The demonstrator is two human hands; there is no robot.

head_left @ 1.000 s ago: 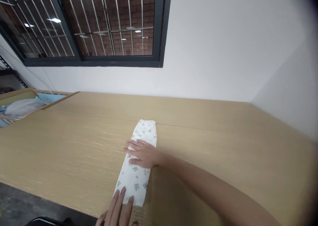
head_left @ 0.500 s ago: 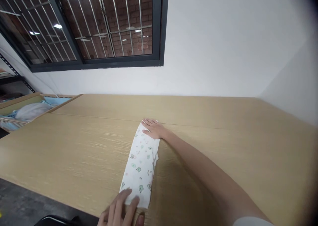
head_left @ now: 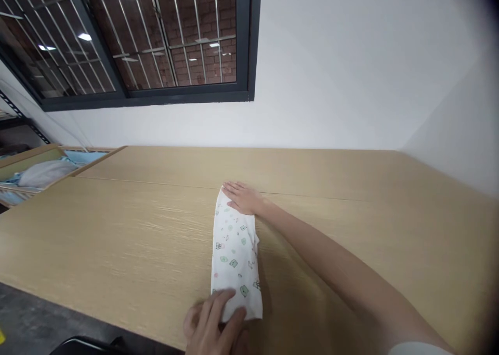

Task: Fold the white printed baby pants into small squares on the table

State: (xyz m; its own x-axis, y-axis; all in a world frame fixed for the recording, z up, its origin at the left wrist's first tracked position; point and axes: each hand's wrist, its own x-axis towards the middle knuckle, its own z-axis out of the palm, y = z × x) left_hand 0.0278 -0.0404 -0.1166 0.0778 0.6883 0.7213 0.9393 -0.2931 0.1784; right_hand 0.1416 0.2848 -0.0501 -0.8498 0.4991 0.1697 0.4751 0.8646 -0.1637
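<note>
A long folded white cloth (head_left: 236,253) with small green and pink prints lies on the pale wooden table top (head_left: 128,240). My right hand (head_left: 241,198) rests flat on its far end, fingers stretched out. At the near end is my left hand (head_left: 216,321), its bent fingers and thumb apart over the lower left corner of the fabric. Part of that corner is hidden beneath the fingers, so a light hold cannot be ruled out. A small fold sticks out along the cloth's right edge.
An open wooden bin (head_left: 74,170) with light blue and white fabric stands at the left. Behind the table rise a white wall (head_left: 331,74) and a barred window (head_left: 163,92). Something black (head_left: 83,346) is below the table's front edge.
My left hand has moved right, and the near end of the cloth has swung right with it. My right hand has stayed on the far end.
</note>
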